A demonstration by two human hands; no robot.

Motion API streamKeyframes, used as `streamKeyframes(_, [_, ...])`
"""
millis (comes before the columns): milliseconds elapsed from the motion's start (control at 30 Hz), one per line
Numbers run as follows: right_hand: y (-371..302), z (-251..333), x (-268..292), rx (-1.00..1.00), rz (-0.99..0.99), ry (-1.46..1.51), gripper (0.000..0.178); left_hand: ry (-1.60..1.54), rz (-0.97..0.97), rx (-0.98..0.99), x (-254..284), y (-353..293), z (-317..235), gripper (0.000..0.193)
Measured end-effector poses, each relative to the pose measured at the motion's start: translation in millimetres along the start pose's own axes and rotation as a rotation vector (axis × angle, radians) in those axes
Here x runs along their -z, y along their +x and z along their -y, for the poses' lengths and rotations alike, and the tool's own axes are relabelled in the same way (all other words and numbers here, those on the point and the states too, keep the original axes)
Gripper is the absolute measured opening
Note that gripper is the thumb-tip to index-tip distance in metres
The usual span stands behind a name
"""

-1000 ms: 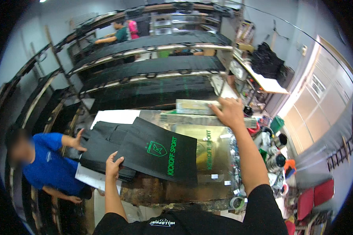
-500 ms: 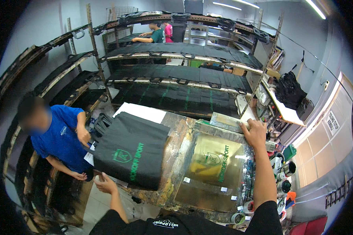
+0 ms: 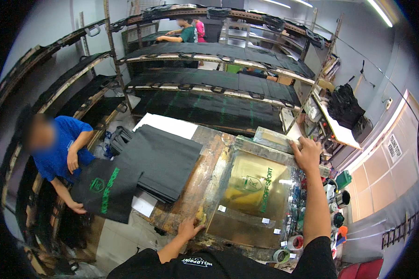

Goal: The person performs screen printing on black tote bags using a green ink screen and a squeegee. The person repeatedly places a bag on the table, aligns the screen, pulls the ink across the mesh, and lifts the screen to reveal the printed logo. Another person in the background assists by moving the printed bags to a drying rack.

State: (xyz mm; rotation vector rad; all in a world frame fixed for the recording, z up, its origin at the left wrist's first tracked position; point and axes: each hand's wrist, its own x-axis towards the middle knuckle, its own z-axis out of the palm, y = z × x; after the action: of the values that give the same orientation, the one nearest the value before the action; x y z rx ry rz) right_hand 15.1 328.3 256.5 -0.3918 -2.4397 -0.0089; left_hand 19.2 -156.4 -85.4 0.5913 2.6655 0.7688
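A screen-printing frame [image 3: 239, 223] with a yellowish mesh and a green crest and lettering lies on the worn table. My right hand [image 3: 306, 153] is closed at the frame's far right corner, its fingers curled at the end of a flat squeegee [image 3: 271, 138] resting along the far edge. My left hand [image 3: 189, 229] holds nothing; its fingers are apart, close to the frame's near left edge. Left of the frame sits a stack of plain black fabric bags [image 3: 170, 160]. A co-worker in blue [image 3: 63, 144] holds a black bag printed in green [image 3: 108, 190] beside that stack.
Racks of black bags [image 3: 191, 79] stand across the back and along the left. Ink cans and tape rolls [image 3: 337, 200] crowd the table's right side. A white sheet [image 3: 167, 124] lies behind the stack. Two more people [image 3: 188, 33] are far back.
The co-worker has drawn the printed bag off the stack to the left, baring a plain one. My left hand has moved right to the frame's edge. My right hand stays at the far corner.
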Motion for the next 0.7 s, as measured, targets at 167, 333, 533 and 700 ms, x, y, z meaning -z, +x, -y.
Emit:
streamKeyframes(167, [4, 0, -3, 0.006, -0.019, -0.025, 0.054, 0.044, -0.047, 0.0, 17, 54, 20, 0.042])
streamKeyframes(333, [4, 4, -2, -0.009, -0.041, 0.012, 0.054, 0.143, -0.392, -0.098, 90, 111, 5, 0.053])
streamKeyframes(533, [5, 0, -5, -0.008, -0.034, 0.015, 0.051, 0.633, -0.172, 0.33, 75, 143, 22, 0.088])
streamKeyframes(700, [7, -1, -6, -0.035, 0.016, -0.006, 0.048, 0.619, -0.17, 0.311, 67, 147, 34, 0.086])
